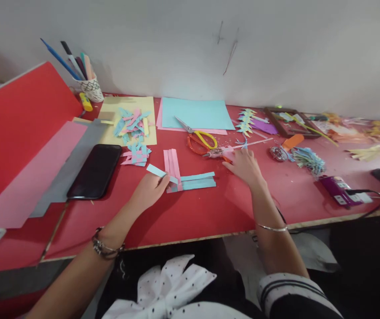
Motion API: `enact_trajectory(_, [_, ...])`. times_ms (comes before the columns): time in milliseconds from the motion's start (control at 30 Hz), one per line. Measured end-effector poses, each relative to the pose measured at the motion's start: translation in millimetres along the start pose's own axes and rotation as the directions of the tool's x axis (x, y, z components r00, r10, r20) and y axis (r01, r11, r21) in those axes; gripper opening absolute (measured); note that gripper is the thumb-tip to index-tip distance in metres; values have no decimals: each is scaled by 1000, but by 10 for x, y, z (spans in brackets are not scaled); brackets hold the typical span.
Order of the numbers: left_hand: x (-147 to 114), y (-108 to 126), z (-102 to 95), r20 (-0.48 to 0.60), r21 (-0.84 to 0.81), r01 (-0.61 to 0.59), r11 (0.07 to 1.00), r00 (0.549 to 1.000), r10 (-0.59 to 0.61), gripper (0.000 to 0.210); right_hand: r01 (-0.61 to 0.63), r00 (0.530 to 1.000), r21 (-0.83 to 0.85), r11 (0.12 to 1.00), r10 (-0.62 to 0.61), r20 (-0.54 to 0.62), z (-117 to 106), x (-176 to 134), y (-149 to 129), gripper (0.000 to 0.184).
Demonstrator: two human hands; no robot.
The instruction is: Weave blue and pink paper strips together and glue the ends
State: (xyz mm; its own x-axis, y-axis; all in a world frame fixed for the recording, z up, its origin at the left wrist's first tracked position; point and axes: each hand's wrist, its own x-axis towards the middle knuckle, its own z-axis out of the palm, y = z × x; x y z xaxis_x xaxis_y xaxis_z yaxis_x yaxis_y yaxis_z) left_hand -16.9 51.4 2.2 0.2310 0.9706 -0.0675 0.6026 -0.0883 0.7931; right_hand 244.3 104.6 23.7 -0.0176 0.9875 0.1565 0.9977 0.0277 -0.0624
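Observation:
My left hand (pixel 150 191) pinches a light blue paper strip (pixel 155 170) between thumb and fingers. It is held over a small weave of pink strips (pixel 172 161) and light blue strips (pixel 199 181), which cross at a corner on the red table. My right hand (pixel 245 167) is closed at a pink glue gun (pixel 219 153), its thumb beside the body and its fingers partly hidden. A clear glue stick juts from the gun's rear, and the nozzle points left. Scissors (pixel 200 136) with yellow and orange handles lie just behind the gun.
A black phone (pixel 95 172) lies left of my left hand, near a finished woven piece (pixel 135 155) and paper scraps (pixel 133 122). Blue sheets (pixel 194 113) lie against the wall. Rightward are a wooden frame (pixel 284 133), a fringed paper bundle (pixel 307 160) and a purple power adapter (pixel 339 191).

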Motion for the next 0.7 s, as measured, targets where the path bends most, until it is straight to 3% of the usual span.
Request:
enact_trajectory(67, [3,-2,-4,8,28,-12,1000,1000,12,45,30,994,92,995,-20,-108,-119,-65,-126,30])
enact_trajectory(100, [6,-5,-6,11,42,-19,999,1000,19,45,106,986,186,977,-80,-144,-171,-100,-222,28])
enact_trajectory(200, [10,-12,-14,13,71,-65,995,998,64,46,398,907,495,773,-412,-86,-250,-203,-604,34])
enact_trajectory(267, [7,-12,-19,12,79,-98,992,995,98,43,448,833,581,680,-553,5,-241,-254,-868,40])
enact_trajectory(333, [-2,-7,-22,13,86,-130,988,991,129,36,424,832,587,689,-552,47,-209,-280,-1072,46])
enact_trajectory(433, [-18,3,-13,12,91,-120,989,993,119,26,354,866,570,741,-490,98,-175,-271,-1199,39])
enact_trajectory(533, [-22,2,9,0,94,-94,991,996,94,26,274,897,581,766,-421,134,-166,-233,-1119,19])
enact_trajectory(700, [-5,-22,35,-4,134,-139,981,990,141,27,172,940,633,754,-318,123,-132,-233,-792,14])
